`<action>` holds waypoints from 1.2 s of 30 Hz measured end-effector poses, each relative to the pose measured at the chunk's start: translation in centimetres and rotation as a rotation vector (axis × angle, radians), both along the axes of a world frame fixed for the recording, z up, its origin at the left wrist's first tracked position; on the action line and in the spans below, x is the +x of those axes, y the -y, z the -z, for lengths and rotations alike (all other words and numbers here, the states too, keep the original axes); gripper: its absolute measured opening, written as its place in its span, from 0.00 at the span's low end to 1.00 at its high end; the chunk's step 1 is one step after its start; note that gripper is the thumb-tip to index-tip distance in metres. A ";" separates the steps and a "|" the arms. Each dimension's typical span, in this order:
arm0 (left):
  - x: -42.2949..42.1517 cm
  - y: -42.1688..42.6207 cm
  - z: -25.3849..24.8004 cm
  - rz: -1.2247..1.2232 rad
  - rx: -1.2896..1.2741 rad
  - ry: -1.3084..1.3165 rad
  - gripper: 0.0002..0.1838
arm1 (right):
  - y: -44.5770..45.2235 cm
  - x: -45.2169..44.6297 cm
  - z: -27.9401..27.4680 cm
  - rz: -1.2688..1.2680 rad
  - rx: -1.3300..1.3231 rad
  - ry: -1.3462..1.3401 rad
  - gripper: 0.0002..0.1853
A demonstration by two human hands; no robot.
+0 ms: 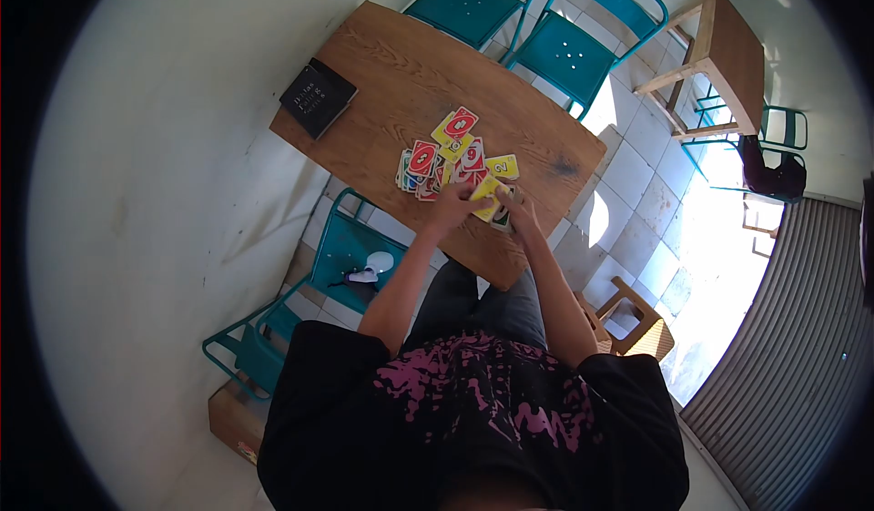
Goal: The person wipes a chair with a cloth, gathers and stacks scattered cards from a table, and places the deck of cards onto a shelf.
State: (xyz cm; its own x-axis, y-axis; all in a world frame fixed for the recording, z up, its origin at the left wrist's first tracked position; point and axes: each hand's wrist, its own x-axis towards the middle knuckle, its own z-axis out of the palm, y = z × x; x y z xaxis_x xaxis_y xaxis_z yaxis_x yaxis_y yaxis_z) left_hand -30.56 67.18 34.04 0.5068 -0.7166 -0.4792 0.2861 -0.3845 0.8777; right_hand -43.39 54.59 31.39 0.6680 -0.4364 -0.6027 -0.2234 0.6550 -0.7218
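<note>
My left hand [450, 209] and my right hand [520, 215] meet over the near side of the wooden table. Both are closed on yellow Uno cards [486, 199] held between them; how many there are I cannot tell. Just beyond my fingers spreads a loose pile of Uno cards [423, 158], mostly red and yellow, face up and overlapping. A yellow card [501, 167] marked 2 lies at the pile's right side. Partly behind my right hand are more cards with dark faces [503, 220].
A black book [318, 98] lies at the left edge of the wooden table [401, 46]. Teal chairs [566, 56] stand along its far side, and another teal chair [341, 247] with a white item on it stands near left. A brown stool [637, 320] is at my right.
</note>
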 end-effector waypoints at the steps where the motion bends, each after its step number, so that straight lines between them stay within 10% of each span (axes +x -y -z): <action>1: -1.5 0.6 0.2 0.066 -0.027 -0.023 0.19 | -0.3 0.4 0.5 0.017 -0.008 0.023 0.18; 7: -0.8 -0.8 2.9 0.017 0.075 -0.251 0.16 | 1.1 -2.0 1.5 0.016 -0.011 -0.009 0.17; 9: 0.0 -2.2 6.0 -0.195 0.314 0.501 0.14 | 1.5 -3.0 1.3 0.013 0.083 -0.035 0.17; 18: 1.1 -2.7 6.6 -0.176 0.515 0.608 0.14 | 0.8 -2.4 -0.1 0.094 0.425 0.145 0.24; 26: 1.7 -4.2 2.9 -0.304 0.486 0.694 0.12 | 0.5 -2.0 1.5 -0.081 0.134 -0.049 0.25; 30: 1.0 -4.0 2.1 -0.515 0.129 0.115 0.11 | 0.3 -1.4 1.4 0.123 0.322 0.100 0.23; 36: -1.6 -1.1 1.1 -0.034 0.080 -0.314 0.09 | 0.0 0.4 -0.3 0.121 0.244 -0.019 0.21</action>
State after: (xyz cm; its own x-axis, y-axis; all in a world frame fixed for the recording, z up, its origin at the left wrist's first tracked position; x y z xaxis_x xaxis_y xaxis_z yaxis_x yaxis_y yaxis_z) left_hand -32.16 68.25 32.94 0.3481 -0.6556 -0.6700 0.5520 -0.4343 0.7118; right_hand -42.98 54.62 31.65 0.6077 -0.3527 -0.7116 -0.1446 0.8319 -0.5358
